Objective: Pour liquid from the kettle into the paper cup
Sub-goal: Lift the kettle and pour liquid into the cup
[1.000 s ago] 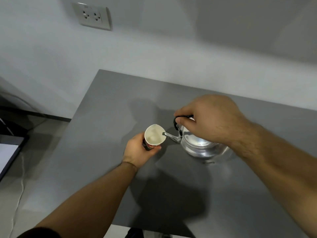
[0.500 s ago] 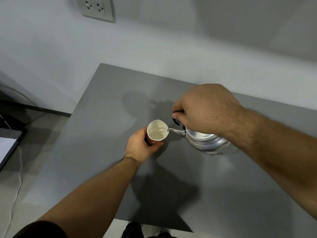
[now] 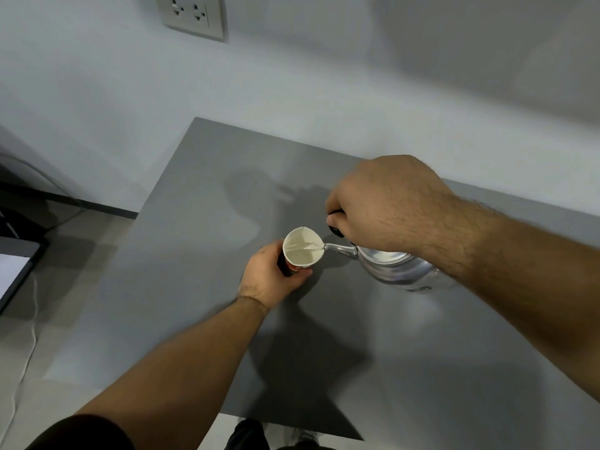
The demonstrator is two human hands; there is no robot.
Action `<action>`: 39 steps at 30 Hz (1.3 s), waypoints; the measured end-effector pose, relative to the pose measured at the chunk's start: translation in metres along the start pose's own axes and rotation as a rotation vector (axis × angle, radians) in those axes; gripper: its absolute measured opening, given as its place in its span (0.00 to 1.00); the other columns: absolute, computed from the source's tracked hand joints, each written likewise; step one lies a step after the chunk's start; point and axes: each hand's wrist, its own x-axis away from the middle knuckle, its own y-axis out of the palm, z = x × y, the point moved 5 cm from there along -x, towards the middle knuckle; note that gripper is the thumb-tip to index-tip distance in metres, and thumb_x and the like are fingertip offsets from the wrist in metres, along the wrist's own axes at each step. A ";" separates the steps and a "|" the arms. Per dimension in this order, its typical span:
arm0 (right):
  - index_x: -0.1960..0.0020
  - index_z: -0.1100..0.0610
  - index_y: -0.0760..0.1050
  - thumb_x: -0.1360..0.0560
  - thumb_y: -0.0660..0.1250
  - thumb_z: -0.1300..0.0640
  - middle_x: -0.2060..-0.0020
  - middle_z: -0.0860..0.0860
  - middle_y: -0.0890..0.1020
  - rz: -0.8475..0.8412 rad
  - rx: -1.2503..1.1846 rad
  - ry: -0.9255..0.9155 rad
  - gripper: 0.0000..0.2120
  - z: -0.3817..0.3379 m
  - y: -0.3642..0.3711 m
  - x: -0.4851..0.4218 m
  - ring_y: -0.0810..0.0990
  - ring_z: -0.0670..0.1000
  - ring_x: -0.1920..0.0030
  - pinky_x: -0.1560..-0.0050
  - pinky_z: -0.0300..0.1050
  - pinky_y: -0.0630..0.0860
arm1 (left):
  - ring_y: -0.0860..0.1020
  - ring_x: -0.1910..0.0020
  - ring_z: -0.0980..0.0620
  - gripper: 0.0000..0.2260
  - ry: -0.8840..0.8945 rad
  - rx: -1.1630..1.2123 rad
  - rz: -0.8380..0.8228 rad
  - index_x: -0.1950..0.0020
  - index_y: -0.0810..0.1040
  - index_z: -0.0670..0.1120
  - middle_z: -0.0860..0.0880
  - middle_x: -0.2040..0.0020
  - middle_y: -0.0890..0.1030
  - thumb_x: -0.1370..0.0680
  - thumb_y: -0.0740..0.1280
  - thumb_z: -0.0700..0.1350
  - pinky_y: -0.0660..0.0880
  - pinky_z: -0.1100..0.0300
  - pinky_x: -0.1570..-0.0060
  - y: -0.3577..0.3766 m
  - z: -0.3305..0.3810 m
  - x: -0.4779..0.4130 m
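Observation:
A white paper cup (image 3: 302,251) with a red and dark outside stands on the grey table (image 3: 201,196). My left hand (image 3: 271,277) is wrapped around its side. A shiny metal kettle (image 3: 394,267) hangs tilted to the right of the cup, lifted off the table. My right hand (image 3: 386,203) grips its black handle from above and hides most of it. The thin spout tip (image 3: 325,246) rests over the cup's right rim, and a clear stream runs from it into the cup.
A white wall with a double socket (image 3: 191,14) rises behind the table. The table's left edge drops to a pale floor with a white cable (image 3: 31,349) and a dark-framed panel (image 3: 13,274). My feet show under the table's front edge.
The kettle has risen off the table and tipped further toward the cup, and liquid now flows from the spout. My left hand has kept hold of the cup.

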 end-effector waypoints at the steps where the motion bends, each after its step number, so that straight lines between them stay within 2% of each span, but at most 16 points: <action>1: 0.65 0.47 0.80 0.32 0.50 0.39 0.74 0.46 0.79 0.008 0.011 0.002 0.22 0.001 0.002 -0.001 0.80 0.56 0.71 0.64 0.57 0.84 | 0.82 0.51 0.54 0.26 0.003 0.001 0.002 0.43 0.78 0.62 0.57 0.50 0.84 0.38 0.78 0.64 0.81 0.56 0.50 0.000 0.000 0.000; 18: 0.68 0.44 0.75 0.34 0.54 0.39 0.77 0.42 0.74 0.055 0.060 -0.009 0.15 0.017 0.032 -0.022 0.75 0.53 0.76 0.70 0.54 0.82 | 0.81 0.47 0.55 0.30 0.039 0.002 0.016 0.38 0.80 0.58 0.58 0.45 0.83 0.38 0.77 0.65 0.79 0.59 0.46 -0.002 0.003 0.002; 23: 0.74 0.40 0.64 0.35 0.56 0.39 0.80 0.41 0.70 0.059 0.054 -0.013 0.11 0.023 0.034 -0.026 0.71 0.50 0.80 0.74 0.52 0.81 | 0.80 0.48 0.57 0.30 0.037 -0.007 0.009 0.38 0.79 0.58 0.60 0.46 0.82 0.38 0.77 0.65 0.76 0.62 0.47 -0.002 0.003 0.001; 25: 0.72 0.38 0.66 0.36 0.56 0.39 0.80 0.40 0.68 0.063 0.042 -0.003 0.08 0.025 0.036 -0.027 0.69 0.49 0.81 0.76 0.51 0.80 | 0.78 0.49 0.59 0.31 0.034 -0.016 0.007 0.38 0.79 0.58 0.62 0.47 0.79 0.38 0.76 0.65 0.74 0.63 0.48 -0.002 0.003 0.001; 27: 0.64 0.30 0.69 0.36 0.57 0.39 0.81 0.40 0.68 0.047 0.042 0.011 0.04 0.027 0.040 -0.029 0.69 0.48 0.81 0.76 0.50 0.78 | 0.78 0.49 0.58 0.30 0.034 -0.018 0.007 0.38 0.79 0.58 0.63 0.48 0.78 0.38 0.77 0.65 0.73 0.66 0.49 -0.002 0.003 0.001; 29: 0.59 0.23 0.67 0.35 0.58 0.39 0.80 0.40 0.69 0.059 0.040 0.014 0.09 0.030 0.047 -0.029 0.70 0.48 0.80 0.76 0.50 0.79 | 0.78 0.50 0.59 0.29 0.035 -0.014 0.010 0.39 0.79 0.58 0.63 0.49 0.78 0.38 0.77 0.65 0.71 0.69 0.51 -0.002 0.003 0.002; 35: 0.60 0.24 0.66 0.35 0.60 0.38 0.80 0.40 0.67 0.073 0.069 0.018 0.08 0.041 0.048 -0.030 0.68 0.47 0.81 0.77 0.48 0.78 | 0.77 0.52 0.59 0.28 0.040 -0.025 0.011 0.41 0.80 0.58 0.62 0.50 0.79 0.38 0.76 0.65 0.70 0.70 0.53 -0.003 0.006 0.002; 39: 0.57 0.28 0.68 0.35 0.60 0.38 0.80 0.40 0.68 0.092 0.077 0.009 0.07 0.041 0.041 -0.027 0.69 0.48 0.80 0.76 0.49 0.78 | 0.79 0.51 0.58 0.27 0.036 -0.022 0.001 0.40 0.79 0.58 0.60 0.48 0.81 0.37 0.78 0.63 0.72 0.67 0.52 -0.003 0.005 0.002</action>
